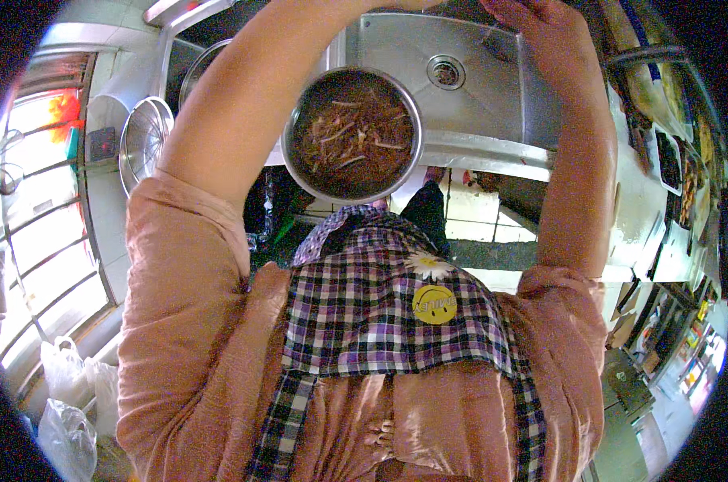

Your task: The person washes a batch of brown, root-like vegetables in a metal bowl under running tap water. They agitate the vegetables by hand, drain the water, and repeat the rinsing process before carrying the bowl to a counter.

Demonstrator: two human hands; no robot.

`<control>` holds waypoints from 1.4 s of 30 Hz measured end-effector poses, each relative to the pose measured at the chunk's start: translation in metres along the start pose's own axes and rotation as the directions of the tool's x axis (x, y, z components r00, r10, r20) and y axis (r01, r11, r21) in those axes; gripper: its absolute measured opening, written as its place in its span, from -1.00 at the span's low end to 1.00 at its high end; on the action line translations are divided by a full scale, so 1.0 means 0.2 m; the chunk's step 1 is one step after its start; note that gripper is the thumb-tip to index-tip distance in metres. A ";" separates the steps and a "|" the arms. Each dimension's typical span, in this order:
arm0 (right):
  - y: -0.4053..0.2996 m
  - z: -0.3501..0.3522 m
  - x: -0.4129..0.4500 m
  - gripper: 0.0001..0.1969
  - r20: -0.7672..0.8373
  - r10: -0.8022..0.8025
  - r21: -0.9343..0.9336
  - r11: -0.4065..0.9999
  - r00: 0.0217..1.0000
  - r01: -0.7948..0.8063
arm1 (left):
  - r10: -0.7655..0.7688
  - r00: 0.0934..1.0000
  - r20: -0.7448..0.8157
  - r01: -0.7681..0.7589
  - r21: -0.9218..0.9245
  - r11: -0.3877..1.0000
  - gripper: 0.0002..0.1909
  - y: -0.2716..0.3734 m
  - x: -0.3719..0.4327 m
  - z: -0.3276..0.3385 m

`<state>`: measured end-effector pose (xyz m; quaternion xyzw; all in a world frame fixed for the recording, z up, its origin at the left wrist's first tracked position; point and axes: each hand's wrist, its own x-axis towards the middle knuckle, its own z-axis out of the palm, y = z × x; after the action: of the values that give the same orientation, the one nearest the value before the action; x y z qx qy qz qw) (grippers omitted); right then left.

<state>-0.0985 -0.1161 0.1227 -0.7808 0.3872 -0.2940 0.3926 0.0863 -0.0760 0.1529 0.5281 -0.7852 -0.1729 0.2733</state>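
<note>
Both my arms reach forward over a stainless steel sink, past its far side. My right hand is at the top edge of the picture, its fingers partly cut off. Only a sliver of my left hand shows at that edge, close to my right fingertips. Whatever either hand may hold is out of view. Nearer my body, a round metal bowl rests at the sink's front rim. Dark liquid with thin, pale and brownish strips of some food fills it. The sink drain has bits in its strainer.
A wire-mesh strainer stands to the left, by another round metal vessel partly behind my left arm. Plastic bags lie below the barred window. On the right counter is a white tray with dark contents.
</note>
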 end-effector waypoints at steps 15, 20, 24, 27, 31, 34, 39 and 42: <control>0.73 0.12 -0.29 -0.76 0.122 0.322 0.558 0.760 0.939 -0.333 | -0.091 0.933 0.349 0.102 -0.012 0.995 -0.62 -0.25 0.20 0.56; 0.71 0.18 -0.27 -0.73 0.284 0.203 0.624 0.703 0.937 -0.341 | -0.152 0.928 0.339 0.094 0.183 0.979 -0.59 -0.42 0.08 0.61; 0.57 0.35 -0.22 -0.72 0.014 0.088 -0.145 0.986 0.996 -0.085 | -0.109 0.984 -0.144 0.119 0.063 0.991 -0.58 -0.56 -0.38 0.42; 0.56 0.44 -0.21 -0.77 -0.084 0.080 0.010 0.997 0.993 -0.079 | -0.470 0.881 -0.052 0.472 0.029 0.881 -0.60 -0.49 -0.80 0.18; 0.29 0.71 -0.33 -0.80 0.054 -0.029 0.052 0.998 0.998 0.027 | -0.734 0.663 -0.151 0.710 -0.187 0.679 -0.71 -0.46 -1.42 0.11; 0.20 0.91 -0.38 -0.76 0.128 -0.202 0.014 0.979 0.971 0.202 | -0.861 0.478 -0.170 0.808 -0.299 0.508 -0.64 -0.38 -1.72 0.22; 0.38 1.04 -0.40 -0.63 0.272 -0.347 -0.229 0.882 0.898 0.411 | -0.949 0.316 0.008 0.763 -0.596 0.250 -0.52 -0.32 -1.86 0.51; 0.45 1.03 -0.41 -0.54 0.335 -0.222 -0.306 0.894 0.916 0.328 | -0.931 0.328 0.160 0.794 -0.580 0.180 -0.44 -0.27 -1.75 0.63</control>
<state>-0.0179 -0.0042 -0.0721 -0.9205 0.2561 -0.1541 0.2515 0.1524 0.2242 -0.0631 0.7863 -0.2135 -0.4575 0.3562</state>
